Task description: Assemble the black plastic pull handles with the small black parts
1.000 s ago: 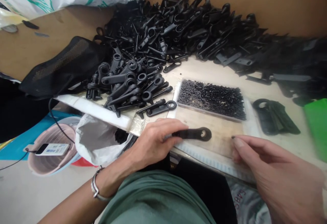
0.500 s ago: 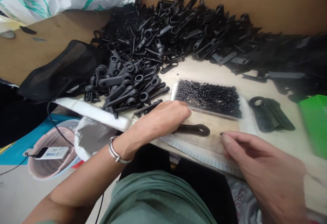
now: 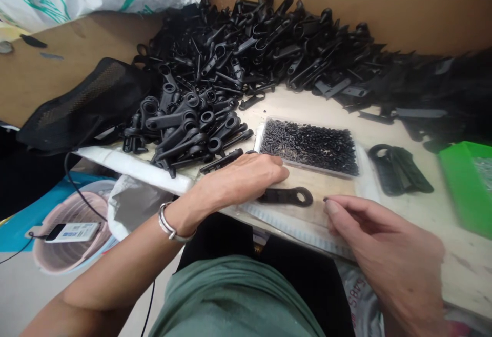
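Observation:
My left hand [image 3: 255, 174] is closed on a black plastic handle-like part [image 3: 294, 197], whose ringed end points right toward my other hand. The fingertips of that hand are hidden behind its knuckles. Just to the right, my right hand [image 3: 369, 229] pinches a tiny dark piece [image 3: 325, 199] between thumb and forefinger, a short gap away from the ring. Beyond both hands lies a shallow clear plastic box [image 3: 307, 169], filled with many small black pieces [image 3: 326, 144].
A large heap of black plastic parts [image 3: 265, 39] covers the table's far side, with a nearer pile [image 3: 188, 121] at left. Flat black parts [image 3: 400, 169] lie right of the box, beside a green bin [image 3: 463, 183]. A pink basket [image 3: 69, 255] holding a phone [image 3: 75, 232] stands below left.
The black part has turned in my left hand, so its ring now shows more face-up. My right hand, still pinching the tiny piece, has shifted slightly left in view.

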Demonstrator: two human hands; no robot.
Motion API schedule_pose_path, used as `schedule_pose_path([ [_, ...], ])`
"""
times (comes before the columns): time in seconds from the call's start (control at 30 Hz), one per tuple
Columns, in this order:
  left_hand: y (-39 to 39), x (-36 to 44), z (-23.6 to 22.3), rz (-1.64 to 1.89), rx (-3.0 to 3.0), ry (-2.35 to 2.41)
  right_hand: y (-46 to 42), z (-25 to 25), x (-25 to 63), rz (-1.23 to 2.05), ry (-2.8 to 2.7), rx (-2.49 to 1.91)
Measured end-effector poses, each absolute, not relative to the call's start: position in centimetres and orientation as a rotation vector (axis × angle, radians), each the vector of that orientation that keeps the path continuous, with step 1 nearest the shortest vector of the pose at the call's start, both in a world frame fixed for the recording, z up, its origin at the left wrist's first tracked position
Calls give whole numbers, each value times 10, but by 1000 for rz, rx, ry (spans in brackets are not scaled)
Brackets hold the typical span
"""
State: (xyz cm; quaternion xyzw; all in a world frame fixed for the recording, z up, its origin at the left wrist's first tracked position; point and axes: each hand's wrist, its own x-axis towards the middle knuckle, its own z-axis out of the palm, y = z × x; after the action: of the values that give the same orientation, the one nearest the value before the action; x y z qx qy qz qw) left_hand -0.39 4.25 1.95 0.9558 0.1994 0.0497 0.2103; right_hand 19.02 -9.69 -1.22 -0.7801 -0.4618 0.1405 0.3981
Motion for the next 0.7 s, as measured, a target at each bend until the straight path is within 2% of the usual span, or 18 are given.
schedule_pose_path([
  [0.13,39,-3,21,379,2445,660,-99,-13,191,353,-1172,-1990],
  [0.3,11,2,25,650,1405,728,-98,-8,184,329,-1280,-1860],
  [0.37,-1,4,24,699,1169,732,-97,-4,178,297,-1343,-1795],
  [0.7,-18,7,21,745,950,708,-94,9,158,126,-1517,-1544],
])
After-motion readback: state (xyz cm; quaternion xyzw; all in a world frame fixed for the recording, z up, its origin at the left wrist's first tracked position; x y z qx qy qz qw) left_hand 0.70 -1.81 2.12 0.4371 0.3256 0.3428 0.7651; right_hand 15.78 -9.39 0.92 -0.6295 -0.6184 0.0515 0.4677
